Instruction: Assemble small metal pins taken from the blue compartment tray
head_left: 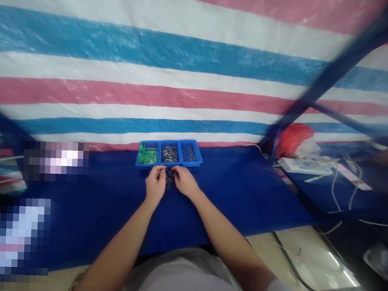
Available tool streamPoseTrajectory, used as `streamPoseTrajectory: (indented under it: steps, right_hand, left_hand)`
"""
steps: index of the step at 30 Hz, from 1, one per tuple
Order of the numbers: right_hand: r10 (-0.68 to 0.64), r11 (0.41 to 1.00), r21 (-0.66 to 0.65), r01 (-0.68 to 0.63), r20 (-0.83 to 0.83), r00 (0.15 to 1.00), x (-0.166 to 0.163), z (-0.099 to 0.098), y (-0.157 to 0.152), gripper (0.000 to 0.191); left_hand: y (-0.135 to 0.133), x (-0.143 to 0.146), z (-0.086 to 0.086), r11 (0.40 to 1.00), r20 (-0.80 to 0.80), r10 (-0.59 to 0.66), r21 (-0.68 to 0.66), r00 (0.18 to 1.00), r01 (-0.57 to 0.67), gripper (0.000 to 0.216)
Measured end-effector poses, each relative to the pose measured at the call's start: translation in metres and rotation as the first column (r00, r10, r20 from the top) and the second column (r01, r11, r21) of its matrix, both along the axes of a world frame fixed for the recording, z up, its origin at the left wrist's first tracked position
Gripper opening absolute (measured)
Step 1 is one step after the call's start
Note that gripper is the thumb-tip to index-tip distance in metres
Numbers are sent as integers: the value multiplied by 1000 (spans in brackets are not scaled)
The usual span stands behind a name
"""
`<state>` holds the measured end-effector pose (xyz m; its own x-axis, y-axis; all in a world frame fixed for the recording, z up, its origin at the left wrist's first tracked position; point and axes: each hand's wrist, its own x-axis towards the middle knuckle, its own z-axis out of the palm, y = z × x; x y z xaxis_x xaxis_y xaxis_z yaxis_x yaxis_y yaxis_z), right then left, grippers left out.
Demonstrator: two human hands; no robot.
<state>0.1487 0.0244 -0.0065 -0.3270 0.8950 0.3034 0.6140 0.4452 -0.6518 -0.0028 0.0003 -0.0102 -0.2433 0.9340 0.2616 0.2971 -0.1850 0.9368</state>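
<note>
Two hands flank a loose cluster of thin metal pins (169, 176) on the blue table (240, 189): right of the left hand (156, 180), left of the right hand (184, 181), about equally near each. Pin axes mixed. Fingers curled, left thumb near fingertip; cannot tell whether either clamps a pin. Blue bins (191, 164) just beyond.

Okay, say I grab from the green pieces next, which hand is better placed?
Left, most likely. The left hand is closer to the green pieces; the right hand sits farther over, toward the right-hand blue bin.
</note>
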Motion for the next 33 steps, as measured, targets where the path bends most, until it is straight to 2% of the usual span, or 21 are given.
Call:
streamPoseTrajectory:
  steps: [4,9,21,33]
  right_hand:
    - [-7,1000,-17,6,-8,1000,0,0,0,34]
    - [4,999,-37,-3,14,1000,0,2,2,28]
    - [39,999,-15,-39,8,999,2,7,-2,29]
    - [30,999,-17,-29,39,999,0,4,-1,16]
  left_hand:
    - [0,0,0,1000,-6,-7,-4,1000,7,21]
    - [0,0,0,1000,1,-7,13,1000,7,21]
    - [-1,0,1,1000,-1,-8,9,1000,8,22]
    - [-1,0,1,1000,-8,-8,3,1000,8,22]
